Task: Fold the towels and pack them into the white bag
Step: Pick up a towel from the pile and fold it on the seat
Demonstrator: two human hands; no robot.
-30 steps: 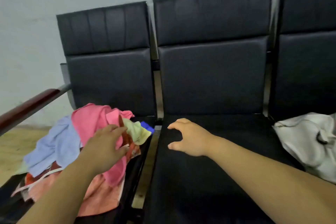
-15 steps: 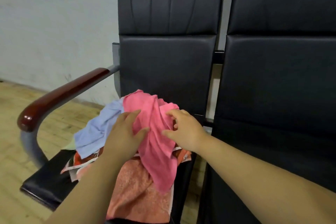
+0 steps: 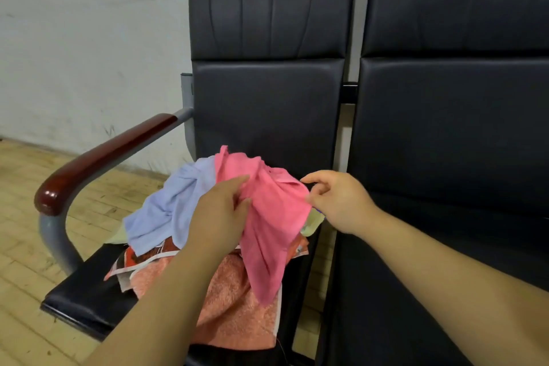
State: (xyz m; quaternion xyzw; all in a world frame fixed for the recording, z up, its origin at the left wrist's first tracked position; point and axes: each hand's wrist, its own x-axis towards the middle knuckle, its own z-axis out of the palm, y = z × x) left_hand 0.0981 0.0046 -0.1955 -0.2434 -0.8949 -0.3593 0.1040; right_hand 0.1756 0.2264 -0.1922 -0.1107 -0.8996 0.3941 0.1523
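A heap of towels lies on the left black seat (image 3: pixel 89 300). On top is a pink towel (image 3: pixel 273 217), lifted and bunched. My left hand (image 3: pixel 219 214) pinches its left part between thumb and fingers. My right hand (image 3: pixel 338 202) pinches its right edge. Under it lie a light blue towel (image 3: pixel 169 211), an orange terry towel (image 3: pixel 237 306), a red and white patterned one (image 3: pixel 142 258) and a pale yellow one (image 3: pixel 310 224). The white bag is out of view.
The left seat has a dark red wooden armrest (image 3: pixel 98 158) on a grey metal frame. A second black seat (image 3: pixel 445 158) stands to the right. A pale wall is behind and a wooden floor (image 3: pixel 23 247) lies at the left.
The view swung left, so the white bag left the frame. My right hand moved from the middle seat to the pink towel. Both hands now pinch it and lift it slightly.
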